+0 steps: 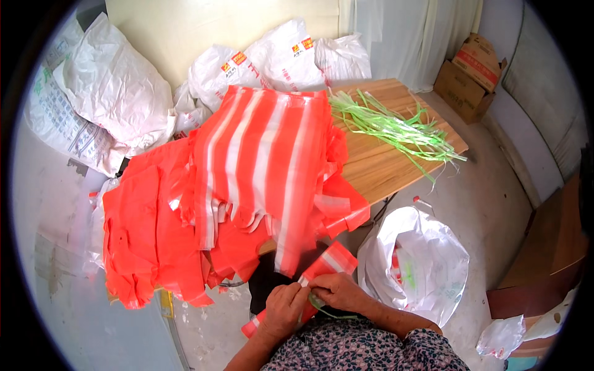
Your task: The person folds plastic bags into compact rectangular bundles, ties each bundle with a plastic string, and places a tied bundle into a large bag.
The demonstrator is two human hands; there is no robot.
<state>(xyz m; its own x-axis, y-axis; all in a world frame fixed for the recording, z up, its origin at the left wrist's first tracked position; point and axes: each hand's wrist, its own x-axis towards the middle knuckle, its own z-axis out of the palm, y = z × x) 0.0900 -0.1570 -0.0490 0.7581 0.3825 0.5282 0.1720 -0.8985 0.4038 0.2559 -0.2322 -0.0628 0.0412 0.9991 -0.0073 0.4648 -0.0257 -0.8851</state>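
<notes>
Close to my body, my left hand (286, 308) is closed around a folded red-and-white striped plastic bundle (334, 262), whose ends stick out on both sides of my hands. My right hand (337, 290) meets the left at the bundle's middle, fingers pinched together. A thin green plastic strip (334, 316) trails beneath the right hand, and its upper end disappears among my fingers. Just ahead, a stack of red-and-white striped plastic bags (263, 145) lies on the table. Plain red plastic bags (139, 216) are heaped to its left and hang over the edge.
Green plastic strips (396, 127) lie on the wooden table (377, 172). An open white sack (455, 247) stands on the floor to my right. Full white sacks (117, 80) line the far left side and back. Cardboard boxes (467, 83) sit at the far right.
</notes>
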